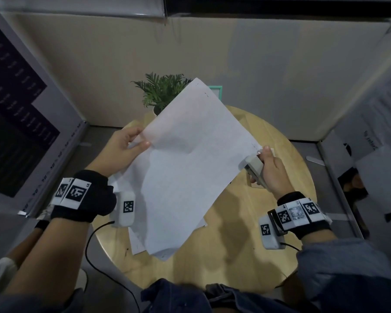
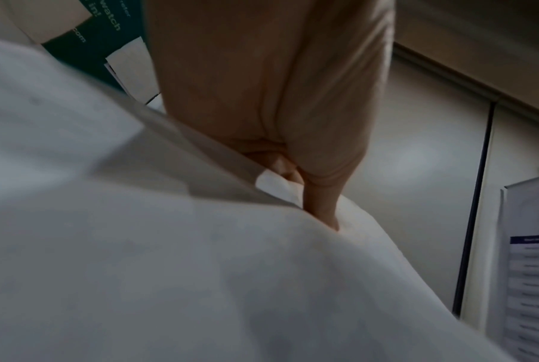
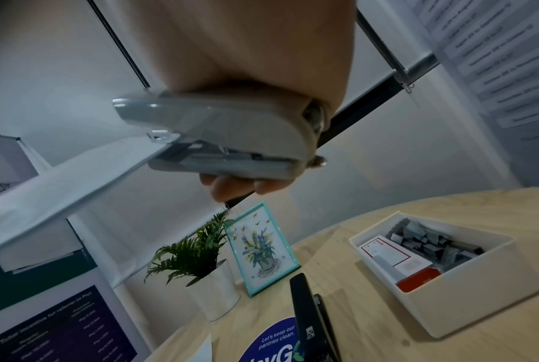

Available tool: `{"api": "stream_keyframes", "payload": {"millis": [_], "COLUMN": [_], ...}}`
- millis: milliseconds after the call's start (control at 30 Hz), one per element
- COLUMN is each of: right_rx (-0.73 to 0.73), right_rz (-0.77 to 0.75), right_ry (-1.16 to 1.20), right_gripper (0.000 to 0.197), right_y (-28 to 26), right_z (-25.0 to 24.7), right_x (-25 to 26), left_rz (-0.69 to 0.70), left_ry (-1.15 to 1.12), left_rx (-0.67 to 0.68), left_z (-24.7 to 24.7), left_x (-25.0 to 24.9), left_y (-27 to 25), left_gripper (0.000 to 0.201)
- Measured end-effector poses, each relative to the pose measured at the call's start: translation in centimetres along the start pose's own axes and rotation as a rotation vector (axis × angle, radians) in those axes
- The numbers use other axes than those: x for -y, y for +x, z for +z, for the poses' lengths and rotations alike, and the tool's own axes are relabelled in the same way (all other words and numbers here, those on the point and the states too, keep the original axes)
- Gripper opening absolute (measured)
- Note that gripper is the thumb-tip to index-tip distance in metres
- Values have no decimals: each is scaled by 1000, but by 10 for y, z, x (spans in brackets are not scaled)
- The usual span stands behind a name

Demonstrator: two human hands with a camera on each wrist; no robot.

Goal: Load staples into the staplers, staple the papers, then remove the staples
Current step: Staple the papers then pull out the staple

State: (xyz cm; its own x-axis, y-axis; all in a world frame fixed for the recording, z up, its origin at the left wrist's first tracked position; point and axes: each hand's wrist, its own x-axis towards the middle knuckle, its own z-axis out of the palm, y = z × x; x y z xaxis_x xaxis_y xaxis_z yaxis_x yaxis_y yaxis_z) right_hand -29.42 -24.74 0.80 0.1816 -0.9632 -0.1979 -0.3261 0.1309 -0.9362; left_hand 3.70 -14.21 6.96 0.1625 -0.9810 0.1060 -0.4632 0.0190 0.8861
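A stack of white papers (image 1: 194, 159) is held tilted in the air above the round wooden table (image 1: 253, 245). My left hand (image 1: 124, 147) pinches its left corner between thumb and fingers; the papers (image 2: 168, 269) fill the left wrist view under that hand (image 2: 308, 191). My right hand (image 1: 270, 170) grips a grey stapler (image 1: 254, 168) at the papers' right edge. In the right wrist view the grey stapler (image 3: 218, 137) has the paper edge (image 3: 75, 176) between its jaws, with my right hand (image 3: 246, 61) wrapped round it. A black stapler (image 3: 311, 323) lies on the table.
A white box (image 3: 466, 298) of loose staples and a staple packet stands on the table at the right. A small potted plant (image 1: 160, 91) and a teal picture frame (image 3: 261, 247) stand at the table's far edge. More sheets (image 1: 138, 242) lie on the table. Partition walls enclose the table.
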Motion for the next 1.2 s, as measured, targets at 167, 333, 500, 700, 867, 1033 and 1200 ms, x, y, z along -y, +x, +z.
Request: {"api": "stream_keyframes", "payload": {"millis": [167, 333, 500, 700, 867, 1033, 1200], "right_rx": [-9, -18, -80, -223, -291, -187, -72], "right_rz": [11, 13, -9, -126, -152, -244, -383], "right_ry": [-28, -49, -93, -315, -397, -533, -620], "right_gripper": [54, 50, 51, 71, 68, 58, 66], "right_y": [4, 3, 5, 6, 0, -13, -16], "right_z": [5, 7, 9, 14, 17, 24, 37], "right_x": [-1, 3, 0, -5, -3, 13, 13], "left_rz": [-39, -45, -50, -28, -88, 69, 301], "left_ry": [8, 20, 72, 70, 112, 599, 502], "left_rx": [-5, 4, 6, 27, -6, -147, 86], "left_z": [-1, -2, 0, 5, 10, 36, 83], "left_x": [4, 5, 12, 18, 19, 14, -20], "left_y": [1, 3, 2, 1, -2, 1, 13], "left_gripper": [23, 22, 14, 26, 23, 61, 57]}}
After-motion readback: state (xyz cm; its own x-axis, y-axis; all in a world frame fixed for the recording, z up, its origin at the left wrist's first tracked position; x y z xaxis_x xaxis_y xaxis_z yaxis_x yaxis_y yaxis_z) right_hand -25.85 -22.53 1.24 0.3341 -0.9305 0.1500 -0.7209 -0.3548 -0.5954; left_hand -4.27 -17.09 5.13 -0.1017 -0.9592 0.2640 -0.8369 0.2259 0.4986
